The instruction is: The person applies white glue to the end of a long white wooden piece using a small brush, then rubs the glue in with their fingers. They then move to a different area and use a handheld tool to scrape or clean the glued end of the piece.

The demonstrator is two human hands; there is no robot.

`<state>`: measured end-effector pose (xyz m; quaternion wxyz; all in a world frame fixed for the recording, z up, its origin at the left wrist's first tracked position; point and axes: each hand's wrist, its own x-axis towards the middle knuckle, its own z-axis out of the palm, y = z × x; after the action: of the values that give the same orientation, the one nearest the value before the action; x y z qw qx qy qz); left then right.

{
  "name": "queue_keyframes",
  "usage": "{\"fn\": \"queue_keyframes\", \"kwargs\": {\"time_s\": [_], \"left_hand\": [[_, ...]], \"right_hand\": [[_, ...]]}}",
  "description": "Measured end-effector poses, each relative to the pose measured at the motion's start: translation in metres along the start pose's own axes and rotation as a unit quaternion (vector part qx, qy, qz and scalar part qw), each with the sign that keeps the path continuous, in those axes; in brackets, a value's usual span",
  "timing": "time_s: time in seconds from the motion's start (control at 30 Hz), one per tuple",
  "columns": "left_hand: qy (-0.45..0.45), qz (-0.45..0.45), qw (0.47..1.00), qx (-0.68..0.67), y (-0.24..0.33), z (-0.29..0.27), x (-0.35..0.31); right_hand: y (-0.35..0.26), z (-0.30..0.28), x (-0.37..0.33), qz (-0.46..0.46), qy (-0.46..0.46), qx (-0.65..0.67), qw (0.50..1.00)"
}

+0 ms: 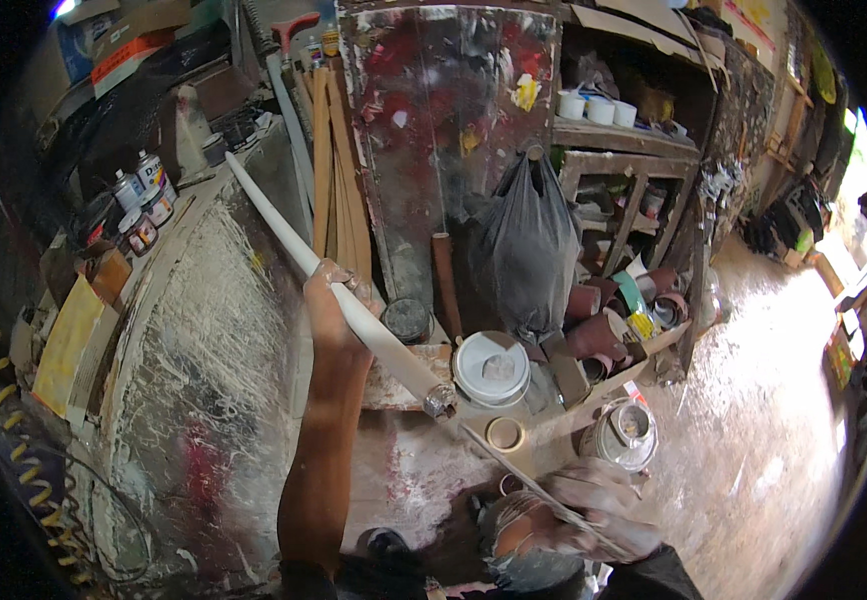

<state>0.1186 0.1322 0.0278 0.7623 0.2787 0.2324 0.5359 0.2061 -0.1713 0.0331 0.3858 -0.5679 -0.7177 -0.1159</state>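
My left hand [336,280] is closed around a long white tapered pole [392,345], which slants across the middle of the view. Its narrow tip points up and left over the bench, and its thicker, rough, greyish end points down toward the floor. Lower right, my right hand [609,505], dusty and slightly blurred, grips a thin grey stick [524,475]. The stick's far tip comes near the pole's thick end, with a small gap visible. Beneath the right hand is my bent knee [522,540] in worn trousers.
A paint-stained bench [204,330] runs along the left, with cans [154,195] and a coiled yellow hose [19,455]. Ahead are a white lidded bucket [492,368], a tape roll [505,434], another bucket [622,440], a hanging black bag [529,245] and sandpaper rolls [599,335].
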Motion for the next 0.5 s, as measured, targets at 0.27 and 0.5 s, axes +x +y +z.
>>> {"fn": "queue_keyframes", "kwargs": {"time_s": [0.27, 0.5], "left_hand": [[-0.033, -0.022, 0.999, -0.037, 0.002, 0.004, 0.000], [-0.037, -0.062, 0.996, -0.044, 0.002, 0.013, -0.002]], "right_hand": [[0.014, 0.020, -0.012, 0.082, 0.651, 0.327, 0.680], [-0.002, 0.016, 0.008, -0.042, 0.281, 0.052, 0.957]]}}
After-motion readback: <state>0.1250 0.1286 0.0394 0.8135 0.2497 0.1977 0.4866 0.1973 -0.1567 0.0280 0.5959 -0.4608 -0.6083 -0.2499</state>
